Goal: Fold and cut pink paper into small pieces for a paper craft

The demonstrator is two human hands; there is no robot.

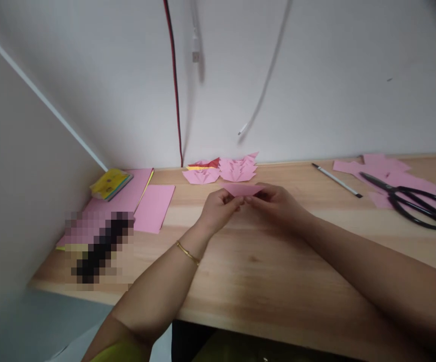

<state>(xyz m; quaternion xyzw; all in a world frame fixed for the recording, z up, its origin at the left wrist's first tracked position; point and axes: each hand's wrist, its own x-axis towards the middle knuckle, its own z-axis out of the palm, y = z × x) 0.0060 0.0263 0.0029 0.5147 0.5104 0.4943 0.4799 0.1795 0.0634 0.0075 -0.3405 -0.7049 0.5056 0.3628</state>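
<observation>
Between my two hands is a small pink piece of folded paper point(243, 189), held just above the middle of the table. My left hand point(218, 208) pinches its left end, thumb toward me. At the other end my right hand point(276, 203) grips it the same way, and the two thumbs nearly meet at the lower edge. The fingers behind the paper are mostly hidden. Just beyond it, against the wall, stand folded pink paper pieces point(237, 170) in stacked points, beside a similar group with red and yellow paper point(203, 166) in it.
On the right, black-handled scissors point(406, 193) rest on pink paper scraps point(414, 176), near a pen point(336, 180). Pink sheets point(155, 208) and a yellow packet point(110, 184) lie at left, by a pixelated dark object point(103, 249). Cables point(173, 65) hang along the wall.
</observation>
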